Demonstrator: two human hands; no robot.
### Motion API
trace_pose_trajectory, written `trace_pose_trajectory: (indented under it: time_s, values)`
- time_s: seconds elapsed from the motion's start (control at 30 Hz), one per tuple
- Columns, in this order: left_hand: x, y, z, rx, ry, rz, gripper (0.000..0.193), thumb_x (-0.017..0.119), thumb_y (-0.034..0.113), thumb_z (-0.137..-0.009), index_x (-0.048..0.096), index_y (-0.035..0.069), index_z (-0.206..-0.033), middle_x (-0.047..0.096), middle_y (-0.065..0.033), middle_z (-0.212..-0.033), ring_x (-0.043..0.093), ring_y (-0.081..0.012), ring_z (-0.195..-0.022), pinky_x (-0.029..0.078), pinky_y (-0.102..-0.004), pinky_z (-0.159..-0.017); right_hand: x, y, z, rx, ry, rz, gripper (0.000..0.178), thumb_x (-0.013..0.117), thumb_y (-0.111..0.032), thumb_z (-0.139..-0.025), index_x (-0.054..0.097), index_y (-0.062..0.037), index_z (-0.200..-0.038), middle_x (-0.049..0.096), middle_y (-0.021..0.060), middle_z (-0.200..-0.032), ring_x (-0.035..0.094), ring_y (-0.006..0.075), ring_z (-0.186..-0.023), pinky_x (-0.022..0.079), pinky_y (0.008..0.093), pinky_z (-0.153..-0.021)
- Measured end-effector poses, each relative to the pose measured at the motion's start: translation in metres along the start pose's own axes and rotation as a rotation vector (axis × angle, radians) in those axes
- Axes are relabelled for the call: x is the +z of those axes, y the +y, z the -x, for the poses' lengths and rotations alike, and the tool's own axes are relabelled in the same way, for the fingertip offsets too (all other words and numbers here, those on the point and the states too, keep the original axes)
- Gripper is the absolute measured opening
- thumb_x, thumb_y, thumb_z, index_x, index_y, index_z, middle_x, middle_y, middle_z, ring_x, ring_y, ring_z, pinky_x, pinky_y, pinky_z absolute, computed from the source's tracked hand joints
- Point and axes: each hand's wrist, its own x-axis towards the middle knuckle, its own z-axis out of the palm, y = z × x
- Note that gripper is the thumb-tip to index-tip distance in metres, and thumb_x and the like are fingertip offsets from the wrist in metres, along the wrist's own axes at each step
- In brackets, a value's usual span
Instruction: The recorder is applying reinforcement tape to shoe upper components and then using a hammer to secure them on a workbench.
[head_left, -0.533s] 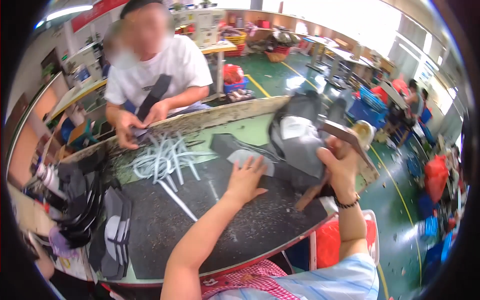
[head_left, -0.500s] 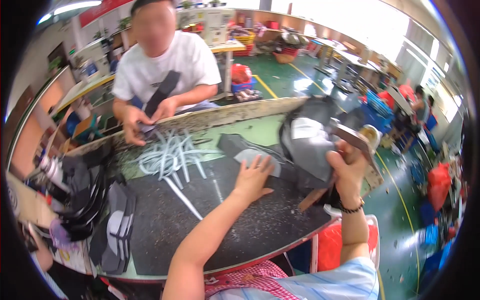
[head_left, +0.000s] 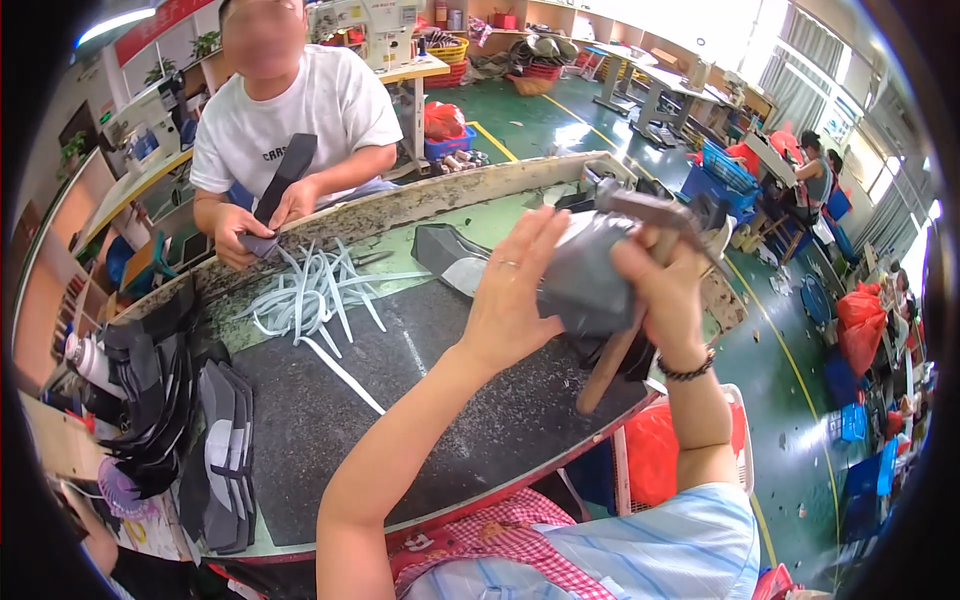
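My right hand (head_left: 668, 290) grips a hammer (head_left: 605, 378) with a metal head and wooden handle, its handle slanting down toward the table's front edge. Between my hands, over the right side of the table, is a dark grey sheet piece (head_left: 590, 285) with a pale patch, blurred by motion. My left hand (head_left: 510, 300) holds this piece's left edge, fingers above and thumb below. The right thumb overlaps the piece; whether it presses on it I cannot tell. Behind my left hand lies another grey piece with a pale patch (head_left: 445, 255).
Pale strips (head_left: 310, 300) lie tangled on the black mat (head_left: 350, 450). Layered grey pieces (head_left: 228, 450) rest at the left, beside a dark stack (head_left: 150, 400). Across the table a co-worker (head_left: 300, 110) holds a dark strip. A basket with a red bag (head_left: 650, 465) stands front right.
My left hand has gone from lying flat on a grey piece to the edge of the piece at the right. My right hand and the hammer have shifted left and up.
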Motion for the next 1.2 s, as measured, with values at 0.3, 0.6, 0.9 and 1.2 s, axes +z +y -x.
trace_pose_trajectory:
  time_s: [0.3,0.6,0.9,1.2]
  values:
    - [0.013,-0.032,0.01,-0.293,0.16,0.24,0.027,0.061,-0.003,-0.084,0.07,0.006,-0.108,0.072,-0.0167,-0.093,0.071,-0.0324,-0.088,0.054,-0.0356,-0.076,-0.012,0.054,0.031,-0.149,-0.007,0.622,0.037,0.085,-0.024,-0.076,0.062,-0.0049,-0.099,0.049,-0.0053,-0.068,0.038,0.0044,-0.056,0.034,0.0227,-0.05]
    - [-0.069,-0.045,0.0,-0.48,0.622,0.496,0.018,0.063,0.016,-0.097,0.063,-0.002,-0.095,0.065,-0.0042,-0.081,0.063,-0.0087,-0.069,0.049,-0.0237,-0.067,-0.076,0.088,0.025,-0.243,0.082,0.702,0.053,0.084,-0.021,-0.073,0.059,-0.0092,-0.118,0.06,0.0054,-0.1,0.063,0.0211,-0.081,0.051,0.0368,-0.073]
    - [-0.021,0.063,0.121,0.272,-0.437,-0.653,0.02,0.062,0.017,-0.071,0.063,0.007,-0.089,0.062,-0.0095,-0.094,0.059,-0.0245,-0.082,0.049,-0.0342,-0.072,-0.105,0.101,0.025,-0.126,0.045,1.117,0.044,0.075,-0.016,-0.08,0.059,-0.0125,-0.121,0.061,0.0121,-0.102,0.064,0.031,-0.088,0.051,0.039,-0.074]
    - [-0.061,0.01,0.116,-0.251,-0.639,-0.554,0.065,0.081,0.04,-0.068,0.062,0.005,-0.119,0.061,-0.0128,-0.117,0.057,-0.0307,-0.112,0.044,-0.0436,-0.097,-0.009,0.076,0.035,-0.063,-0.665,0.68,0.037,0.072,-0.011,-0.079,0.064,-0.0051,-0.115,0.066,0.0055,-0.098,0.064,0.0148,-0.083,0.05,0.0301,-0.071]
